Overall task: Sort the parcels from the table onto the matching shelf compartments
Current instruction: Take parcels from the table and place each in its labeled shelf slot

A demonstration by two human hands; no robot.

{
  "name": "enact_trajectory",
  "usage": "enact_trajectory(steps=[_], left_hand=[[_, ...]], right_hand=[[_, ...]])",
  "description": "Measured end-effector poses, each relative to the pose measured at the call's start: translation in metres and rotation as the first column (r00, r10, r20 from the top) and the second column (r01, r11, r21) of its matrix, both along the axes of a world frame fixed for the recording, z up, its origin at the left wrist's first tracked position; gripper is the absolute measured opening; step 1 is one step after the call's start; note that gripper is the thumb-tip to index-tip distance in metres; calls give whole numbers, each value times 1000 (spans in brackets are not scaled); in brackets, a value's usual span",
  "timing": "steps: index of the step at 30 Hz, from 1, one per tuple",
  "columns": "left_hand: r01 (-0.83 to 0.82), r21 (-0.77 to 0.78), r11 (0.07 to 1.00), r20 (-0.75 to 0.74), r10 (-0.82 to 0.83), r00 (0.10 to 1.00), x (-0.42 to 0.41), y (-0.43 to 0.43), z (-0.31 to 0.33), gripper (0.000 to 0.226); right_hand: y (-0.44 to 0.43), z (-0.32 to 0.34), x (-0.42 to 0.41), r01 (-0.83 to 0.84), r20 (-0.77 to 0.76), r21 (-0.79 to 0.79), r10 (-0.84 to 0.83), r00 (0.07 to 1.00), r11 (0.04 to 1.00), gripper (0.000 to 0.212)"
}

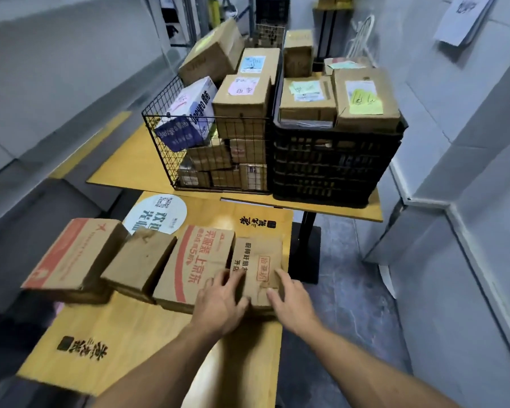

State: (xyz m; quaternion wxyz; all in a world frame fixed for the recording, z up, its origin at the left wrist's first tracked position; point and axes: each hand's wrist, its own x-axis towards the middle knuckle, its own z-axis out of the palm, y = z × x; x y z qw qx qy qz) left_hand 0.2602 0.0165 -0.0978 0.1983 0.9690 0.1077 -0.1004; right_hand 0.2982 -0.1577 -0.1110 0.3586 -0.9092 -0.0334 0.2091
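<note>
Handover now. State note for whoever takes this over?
Left hand: fingers curled over the left edge of the rightmost box.
Right hand: laid on its right side.
Four boxes sit in a row on the near table; that one is not lifted yet. More parcels are in the wire basket and black crate behind.
Done: nothing visibly shelved.
Left: all four; shelves are not in view.

A row of four parcels (142, 260) stands on the near table (115, 334). Both hands are at the rightmost parcel (258, 257). The left hand (221, 301) grips its left edge, and the right hand (292, 301) rests on its right side, fingers rather straight. On the far table (124, 163) stand a wire basket (159, 113) and a black crate (330, 169), both full of boxes.
</note>
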Motion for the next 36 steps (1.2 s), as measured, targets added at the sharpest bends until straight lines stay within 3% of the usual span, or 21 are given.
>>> enact_trajectory(steps=[5,9,14,18,21,25,28,32,36], left_hand=[[-89,-97,991,36,93,995,-10,-6,-8,61],[-82,-189,979,195,120,973,-15,-19,-2,58],[-64,-434,899,361,238,902,-12,-38,15,50],[-36,-634,772,403,370,837,-12,-49,28,44],[-104,-770,630,326,528,784,-13,-50,30,50],[-200,-906,373,49,562,826,-15,-50,30,66],[-175,-942,288,13,550,835,-23,-53,26,76],[-134,-925,356,112,591,799,-37,-44,32,69],[-119,-861,495,217,568,794,-48,-42,44,65]], right_hand=[[3,-12,4,54,-60,213,-42,997,976,63],[-1,-5,-1,146,-108,358,-115,988,922,67],[-19,9,2,213,-119,544,-176,977,812,61],[-37,18,2,233,-146,678,-183,972,698,52],[-48,21,-1,233,-157,733,-174,972,639,54],[-56,23,-7,177,-137,749,-112,984,638,55],[-58,28,-12,69,-53,718,-45,998,693,54],[-58,34,-12,-103,106,509,56,993,855,45],[-50,45,-10,-92,117,490,40,992,867,39]])
